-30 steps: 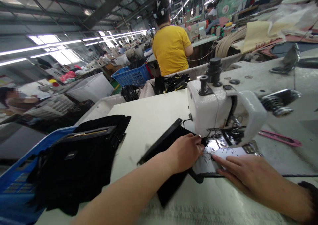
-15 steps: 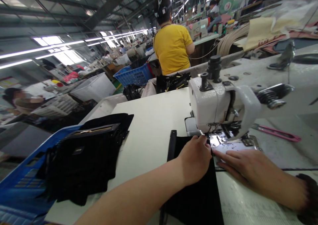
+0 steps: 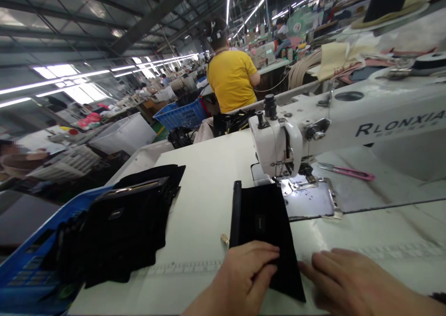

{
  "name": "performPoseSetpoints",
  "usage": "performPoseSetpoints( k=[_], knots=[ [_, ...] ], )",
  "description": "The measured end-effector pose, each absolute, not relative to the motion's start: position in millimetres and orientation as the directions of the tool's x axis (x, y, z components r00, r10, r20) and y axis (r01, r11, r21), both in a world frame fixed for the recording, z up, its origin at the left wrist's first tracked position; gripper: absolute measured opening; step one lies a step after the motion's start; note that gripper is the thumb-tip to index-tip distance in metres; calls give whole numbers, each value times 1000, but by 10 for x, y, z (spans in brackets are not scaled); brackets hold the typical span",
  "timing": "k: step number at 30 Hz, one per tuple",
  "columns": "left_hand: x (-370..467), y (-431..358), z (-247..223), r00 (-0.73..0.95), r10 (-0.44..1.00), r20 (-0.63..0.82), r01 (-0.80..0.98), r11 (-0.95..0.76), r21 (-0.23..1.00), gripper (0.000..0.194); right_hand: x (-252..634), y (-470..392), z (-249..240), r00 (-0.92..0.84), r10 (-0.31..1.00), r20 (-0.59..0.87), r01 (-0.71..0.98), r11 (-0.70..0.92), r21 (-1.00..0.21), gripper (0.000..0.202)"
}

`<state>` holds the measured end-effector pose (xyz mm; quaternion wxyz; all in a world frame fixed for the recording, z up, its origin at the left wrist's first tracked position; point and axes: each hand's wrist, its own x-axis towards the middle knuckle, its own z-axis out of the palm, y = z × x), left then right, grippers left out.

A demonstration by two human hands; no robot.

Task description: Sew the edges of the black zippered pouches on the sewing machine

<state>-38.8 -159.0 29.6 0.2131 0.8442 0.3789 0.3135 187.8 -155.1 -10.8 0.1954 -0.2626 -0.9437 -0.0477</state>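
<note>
our left hand [image 3: 249, 272] lies over the lower part of a black fabric pouch [image 3: 268, 204] at the lower centre of the frame, its fingers bent and its thumb apart from the forefinger; we cannot tell whether it pinches the cloth or only presses on it. our right hand [image 3: 348, 279], a little blurred at the lower right, has its forefinger stretched to the pouch's right edge and the other fingers loosely bent.

half a second ago both our hands were up by the needle, the left one bunched at the pouch's edge; now they are down near the bottom of the frame. the pouch lies flat on the white table [image 3: 205, 186], its upper right corner just beside the shiny metal plate [image 3: 310, 204], and we now see its small label [image 3: 259, 223] and, on its left side, a gold zipper pull [image 3: 225, 240], which our arm covered before.

our view has swung too: the sewing machine [image 3: 331, 125] shows smaller, with lettering on its arm at the right, and the pink-handled snips [image 3: 353, 172] sit further left in the frame. at the lower left, the stack of black pieces [image 3: 128, 227] stays beside the blue crate [image 3: 31, 246].
</note>
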Motion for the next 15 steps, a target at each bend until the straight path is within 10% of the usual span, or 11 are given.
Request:
performPoseSetpoints(
  k=[15],
  knots=[
    [-158,-1780,242,391,814,429,454,-576,680,15,1888,-1840,-70,-696,459,552,422,884,-202,27]
  ],
)
